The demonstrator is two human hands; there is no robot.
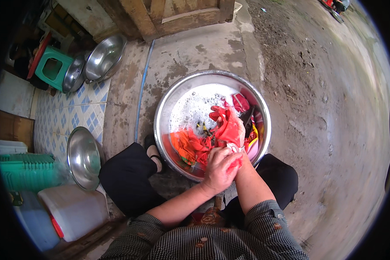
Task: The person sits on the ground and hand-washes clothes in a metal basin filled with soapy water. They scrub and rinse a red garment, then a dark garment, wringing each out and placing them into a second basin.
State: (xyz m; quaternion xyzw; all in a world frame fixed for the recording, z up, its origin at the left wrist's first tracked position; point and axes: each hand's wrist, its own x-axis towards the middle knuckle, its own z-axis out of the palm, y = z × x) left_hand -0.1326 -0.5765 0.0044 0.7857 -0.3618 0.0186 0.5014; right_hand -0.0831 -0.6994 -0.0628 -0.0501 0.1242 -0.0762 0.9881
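Observation:
A wide metal basin (159,130) of sudsy water (190,105) stands on the concrete between my knees. My left hand (221,164) is closed on a bunched end of a wet red cloth (227,125), close to my right wrist. The cloth covers much of my right hand (240,130), which is over the basin; its fingers are mostly hidden, so its hold cannot be told. Orange cloth (182,144) lies in the basin's near left part. Dark red cloth (240,102) and a yellow-edged cloth (253,136) lie along its right side.
A metal bowl (81,156) leans at the left, near a translucent plastic container (74,208) and stacked green baskets (27,170). More metal basins (105,58) and a green plastic stool (53,66) stand at the upper left. A wooden door (185,16) borders the top; bare ground (315,107) lies right.

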